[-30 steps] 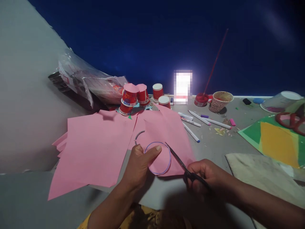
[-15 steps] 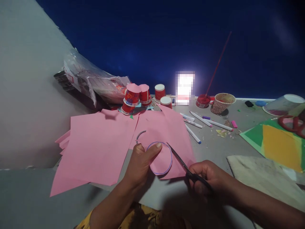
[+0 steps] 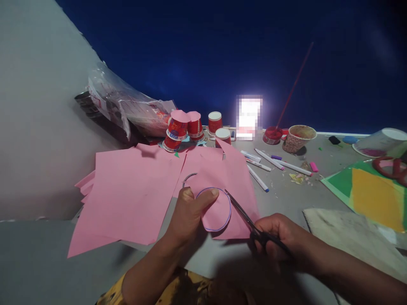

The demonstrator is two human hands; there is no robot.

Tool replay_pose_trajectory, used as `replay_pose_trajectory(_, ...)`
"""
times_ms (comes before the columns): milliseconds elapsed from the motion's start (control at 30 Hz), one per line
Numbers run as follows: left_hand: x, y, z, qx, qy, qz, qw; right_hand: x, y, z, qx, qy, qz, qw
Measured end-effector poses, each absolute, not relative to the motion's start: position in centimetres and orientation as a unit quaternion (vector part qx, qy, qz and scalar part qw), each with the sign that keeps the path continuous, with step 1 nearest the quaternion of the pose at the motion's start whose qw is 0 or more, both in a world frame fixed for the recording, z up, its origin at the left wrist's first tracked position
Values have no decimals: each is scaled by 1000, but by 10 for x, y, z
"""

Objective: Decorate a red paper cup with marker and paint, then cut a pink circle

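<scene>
My left hand point(image 3: 190, 212) pinches a pink paper sheet point(image 3: 243, 203), its thumb lying on top over a drawn circle. The circle point(image 3: 219, 214) has a blue-violet outline, and the sheet is cut along part of its lower left side. My right hand point(image 3: 280, 237) grips black-handled scissors point(image 3: 243, 216) by the loops. Their blades point up and left, with the tips by the circle's upper right edge. Behind my left hand a dark curved line or cut edge shows on the paper. More pink sheets point(image 3: 127, 195) lie on the left.
Red paper cups point(image 3: 178, 129) stand upside down at the back, some topped with pink paper. Several markers point(image 3: 258, 178) lie right of the sheet. Further right are a patterned cup point(image 3: 297, 140), green and yellow sheets point(image 3: 377, 197), red-handled scissors point(image 3: 386, 167) and a pale cloth point(image 3: 356, 237).
The scissors and right hand have shifted very slightly, with the blades looking more closed together. The left hand keeps its hold on the paper. The whole view has moved a little.
</scene>
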State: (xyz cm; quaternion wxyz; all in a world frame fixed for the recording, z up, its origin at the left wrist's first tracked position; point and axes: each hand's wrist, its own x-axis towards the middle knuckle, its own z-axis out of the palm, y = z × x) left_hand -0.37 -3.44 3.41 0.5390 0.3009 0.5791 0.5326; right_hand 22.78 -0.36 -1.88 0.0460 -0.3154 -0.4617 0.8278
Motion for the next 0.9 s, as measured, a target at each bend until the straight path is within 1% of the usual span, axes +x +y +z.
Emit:
replay_pose_trajectory(233, -3, -34, 37, 344, 606, 517, 497, 227, -4, -15, -334, -450, 827, 47)
replay_pose_trajectory(900, 2, -38, 36, 330, 599, 532, 498, 226, -5, -18, -346, -435, 829, 60)
